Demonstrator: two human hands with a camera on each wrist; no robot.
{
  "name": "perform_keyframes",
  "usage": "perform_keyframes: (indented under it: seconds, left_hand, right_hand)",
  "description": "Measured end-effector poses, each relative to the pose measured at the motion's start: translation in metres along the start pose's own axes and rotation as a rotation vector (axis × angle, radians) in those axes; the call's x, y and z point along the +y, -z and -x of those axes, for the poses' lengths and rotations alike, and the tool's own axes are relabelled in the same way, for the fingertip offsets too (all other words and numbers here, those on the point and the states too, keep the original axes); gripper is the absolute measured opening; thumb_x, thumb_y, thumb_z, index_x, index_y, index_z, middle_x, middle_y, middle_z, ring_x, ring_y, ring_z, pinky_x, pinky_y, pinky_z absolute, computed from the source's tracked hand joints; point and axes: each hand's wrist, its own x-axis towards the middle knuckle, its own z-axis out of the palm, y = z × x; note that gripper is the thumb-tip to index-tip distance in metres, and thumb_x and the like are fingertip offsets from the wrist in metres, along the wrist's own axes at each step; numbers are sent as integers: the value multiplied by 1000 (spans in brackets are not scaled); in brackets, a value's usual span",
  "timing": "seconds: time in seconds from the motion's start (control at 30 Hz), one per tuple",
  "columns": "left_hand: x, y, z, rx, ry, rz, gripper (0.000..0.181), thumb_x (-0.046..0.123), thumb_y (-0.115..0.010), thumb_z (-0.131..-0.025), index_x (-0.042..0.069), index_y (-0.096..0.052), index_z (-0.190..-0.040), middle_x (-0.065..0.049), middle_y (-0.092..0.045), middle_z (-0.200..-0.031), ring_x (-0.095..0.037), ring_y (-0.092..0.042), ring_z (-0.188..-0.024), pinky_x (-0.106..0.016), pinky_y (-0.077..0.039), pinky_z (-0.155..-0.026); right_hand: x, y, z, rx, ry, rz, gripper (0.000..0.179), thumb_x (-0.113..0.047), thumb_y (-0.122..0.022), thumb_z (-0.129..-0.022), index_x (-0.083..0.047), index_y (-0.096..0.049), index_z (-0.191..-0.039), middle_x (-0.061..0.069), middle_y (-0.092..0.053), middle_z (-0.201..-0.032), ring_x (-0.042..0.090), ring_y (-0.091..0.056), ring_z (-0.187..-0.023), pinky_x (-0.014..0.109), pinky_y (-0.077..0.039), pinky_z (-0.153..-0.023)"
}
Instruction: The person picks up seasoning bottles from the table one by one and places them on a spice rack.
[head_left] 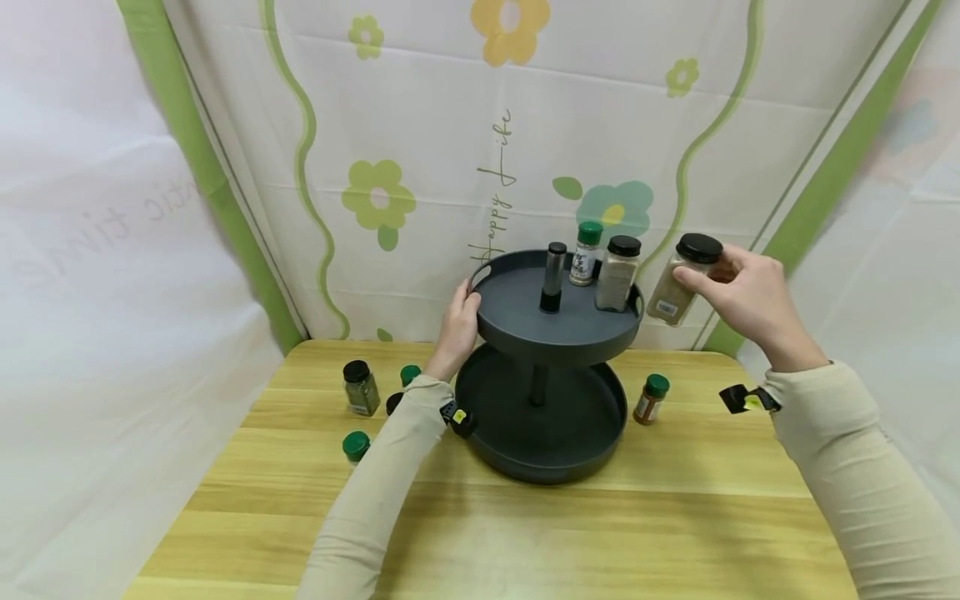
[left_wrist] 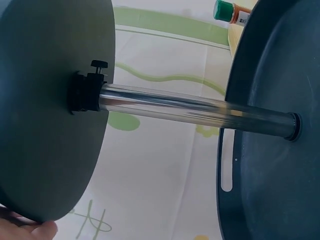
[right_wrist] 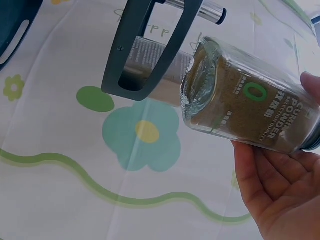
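Cumin powder jar, square clear body, black lid, brown powder inside: up in the air just beside the right rim of the upper tray, tilted, base down and toward the tray, lid up and away. Right hand pinches it up near the lid, thumb on the near side, fingers behind. Printed label reads in the right wrist view, and the tray's cut-out handle shows near the jar's base. Left hand grips the upper tray's left rim by the other handle. On the upper tray: short post end in the middle, green-capped shaker behind right of it, square black-lidded jar near the right edge. Shiny pole joins upper tray to lower tray; black clamp knob under the top one. Lower tray sits on the counter. Right of it, green-capped red spice bottle, upright. Left side: black-lidded herb jar, green-capped bottle partly behind the left sleeve, plus another green cap and a black cap, bodies mostly hidden. Flower-print cloth behind.
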Motion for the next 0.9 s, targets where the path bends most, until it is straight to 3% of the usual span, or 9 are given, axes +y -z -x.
perform_keyframes:
  seconds: [0.13, 0.23, 0.43, 0.7, 0.9]
  left_hand:
    - [1, 0, 1, 9, 16, -19, 55, 31, -29, -103, 12, -16, -153, -7, -18, -156, -20, -17, -141, -38, -19, -113]
    - [1, 0, 1, 14, 23, -23, 55, 32, -29, -102, 13, -16, -153, -7, -17, -156, -20, -17, -141, -38, -18, -113]
    - [1, 0, 1, 14, 0, -25, 55, 30, -31, -102, 11, -17, -152, -9, -19, -155, -21, -20, -140, -38, -21, -112]
    - [3, 1, 4, 27, -15, -51, 56, 29, -33, -102, 9, -19, -152, -11, -22, -154, -23, -24, -139, -39, -24, -111]
    - [4, 1, 7, 8, -4, -63, 57, 32, -31, -102, 11, -16, -152, -10, -19, -155, -23, -23, -139, -39, -24, -111]
  right_hand:
    - [-4, -2, -5, -29, -11, 10, 44, -47, -66, -85, -9, -67, -106, 11, -69, -98, -9, -52, -75, 24, -40, -67]
    - [-8, -4, -8, -52, -3, 10, 46, -48, -65, -85, -9, -66, -109, 16, -67, -103, -11, -51, -77, 23, -41, -68]
    - [-14, -9, -12, -77, 35, 22, 44, -48, -65, -86, -9, -66, -107, 15, -66, -103, -7, -53, -78, 25, -42, -68]
    - [-21, -19, -19, -116, 51, 16, 47, -49, -64, -86, -8, -65, -109, 16, -67, -102, 15, -61, -87, 33, -42, -71]
    - [-24, -26, -20, -125, 63, -5, 43, -48, -64, -86, -8, -64, -100, 14, -67, -97, 15, -60, -84, 33, -41, -67]
